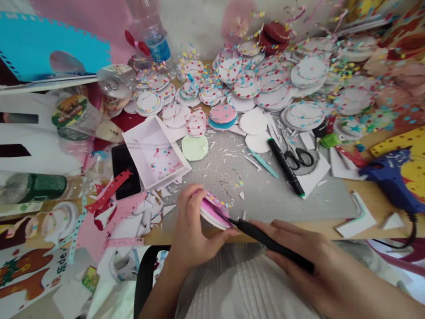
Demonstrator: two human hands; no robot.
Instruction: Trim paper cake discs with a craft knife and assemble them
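My left hand (194, 230) pinches a pink-and-white layered disc (213, 212) between thumb and fingers, above the near edge of the grey cutting mat (206, 177), toward its left corner. My right hand (300, 250) is wrapped round what looks like a black-handled craft knife (272, 243), its tip at the pink face; I can't tell whether it cuts in. Coloured dots line the far rim, so I judge this piece part-done. Along the table's (332, 230) back edge, dotted disc stacks (245, 84) look finished or nearly so; two plain white discs (254, 122) by the mat's far edge seem left undecorated
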